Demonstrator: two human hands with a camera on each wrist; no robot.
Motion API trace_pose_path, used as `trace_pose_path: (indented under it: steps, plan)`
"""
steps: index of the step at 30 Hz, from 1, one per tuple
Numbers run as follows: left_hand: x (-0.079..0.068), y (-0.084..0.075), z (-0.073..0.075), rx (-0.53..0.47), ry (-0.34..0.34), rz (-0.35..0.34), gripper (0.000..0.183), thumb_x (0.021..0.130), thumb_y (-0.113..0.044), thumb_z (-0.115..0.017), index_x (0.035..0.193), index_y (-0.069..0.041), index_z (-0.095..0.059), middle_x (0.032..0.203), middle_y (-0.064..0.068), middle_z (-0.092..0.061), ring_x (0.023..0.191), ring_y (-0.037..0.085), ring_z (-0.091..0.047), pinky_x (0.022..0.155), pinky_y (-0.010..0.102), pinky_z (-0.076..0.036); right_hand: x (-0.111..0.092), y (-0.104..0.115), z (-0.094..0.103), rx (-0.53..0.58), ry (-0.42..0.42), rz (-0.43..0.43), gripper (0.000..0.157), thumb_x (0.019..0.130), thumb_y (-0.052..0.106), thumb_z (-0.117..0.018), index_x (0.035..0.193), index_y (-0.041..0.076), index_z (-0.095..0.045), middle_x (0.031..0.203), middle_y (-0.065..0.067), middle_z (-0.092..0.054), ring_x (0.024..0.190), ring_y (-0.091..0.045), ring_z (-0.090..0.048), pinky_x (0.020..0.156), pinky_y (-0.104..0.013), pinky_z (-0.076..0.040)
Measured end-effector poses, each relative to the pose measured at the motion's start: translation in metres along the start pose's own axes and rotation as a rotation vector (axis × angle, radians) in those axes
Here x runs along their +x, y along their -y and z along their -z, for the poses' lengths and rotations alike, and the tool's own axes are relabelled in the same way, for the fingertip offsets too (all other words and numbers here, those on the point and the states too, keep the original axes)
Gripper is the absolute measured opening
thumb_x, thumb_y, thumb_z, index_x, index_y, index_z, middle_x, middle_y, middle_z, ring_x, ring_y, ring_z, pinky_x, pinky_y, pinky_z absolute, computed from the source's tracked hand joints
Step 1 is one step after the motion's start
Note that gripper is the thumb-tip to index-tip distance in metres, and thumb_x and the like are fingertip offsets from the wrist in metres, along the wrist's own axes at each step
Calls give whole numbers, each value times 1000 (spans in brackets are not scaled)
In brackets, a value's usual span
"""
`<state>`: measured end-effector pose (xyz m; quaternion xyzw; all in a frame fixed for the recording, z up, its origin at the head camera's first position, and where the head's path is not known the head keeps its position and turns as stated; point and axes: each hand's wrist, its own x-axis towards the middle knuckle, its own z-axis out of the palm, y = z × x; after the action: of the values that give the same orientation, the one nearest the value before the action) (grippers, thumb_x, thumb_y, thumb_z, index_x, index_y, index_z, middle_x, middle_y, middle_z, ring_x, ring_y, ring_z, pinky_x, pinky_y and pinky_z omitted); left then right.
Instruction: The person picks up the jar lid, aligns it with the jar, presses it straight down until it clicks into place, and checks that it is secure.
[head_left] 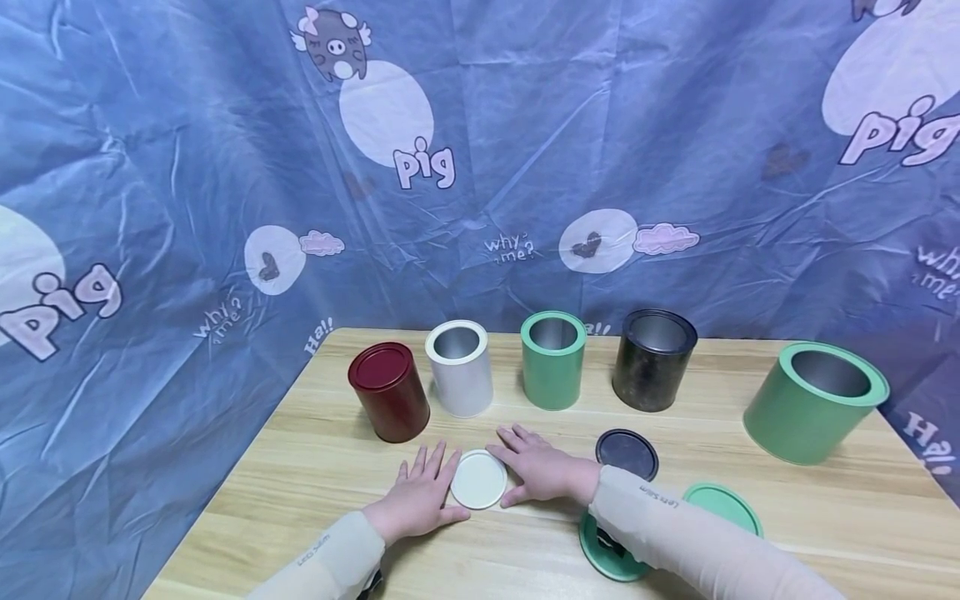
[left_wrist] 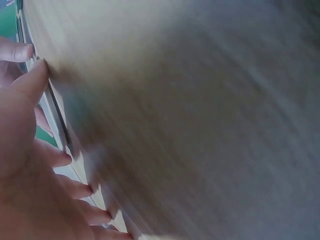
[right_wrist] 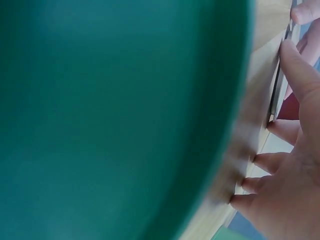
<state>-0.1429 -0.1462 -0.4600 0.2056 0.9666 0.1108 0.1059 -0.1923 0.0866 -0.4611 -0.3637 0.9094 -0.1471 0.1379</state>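
A round white lid [head_left: 479, 479] lies flat on the wooden table between the two hands. My left hand [head_left: 422, 496] rests on the tabletop at the lid's left side, fingers spread, with index finger and thumb beside its rim. On the lid's right side my right hand [head_left: 546, 469] lies with its fingers spread too, index finger and thumb along the edge. In the left wrist view the left hand [left_wrist: 25, 150] shows its fingertips down at the wood. A green lid [right_wrist: 110, 120] fills much of the right wrist view, with the right hand [right_wrist: 295, 150] beyond it.
Behind the hands stand a dark red can [head_left: 390, 400] with its lid on, and open white [head_left: 462, 383], green [head_left: 553, 375] and black [head_left: 652, 367] cans. A wider green can [head_left: 810, 417] is at right. Black [head_left: 627, 452] and green [head_left: 723, 504] lids lie near the right forearm.
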Motion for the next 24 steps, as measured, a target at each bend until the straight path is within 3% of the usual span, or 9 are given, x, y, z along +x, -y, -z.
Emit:
trace_pose_path:
  steps: [10, 24]
  plan:
    - [1, 1, 0, -3, -9, 6, 84, 85, -53, -65, 147, -4, -37, 153, 27, -28, 138, 55, -25, 102, 75, -26, 3, 2, 0, 16, -18, -8, 76, 81, 44, -74, 142, 8, -46, 154, -22, -32, 142, -47, -25, 113, -60, -28]
    - [1, -3, -1, 8, -73, -13, 81, 79, -49, -73, 140, -1, -47, 147, 30, -37, 132, 58, -33, 95, 75, -34, 2, 0, -5, -1, -43, 1, 76, 79, 44, -75, 141, 9, -48, 152, -22, -35, 141, -48, -27, 111, -61, -30]
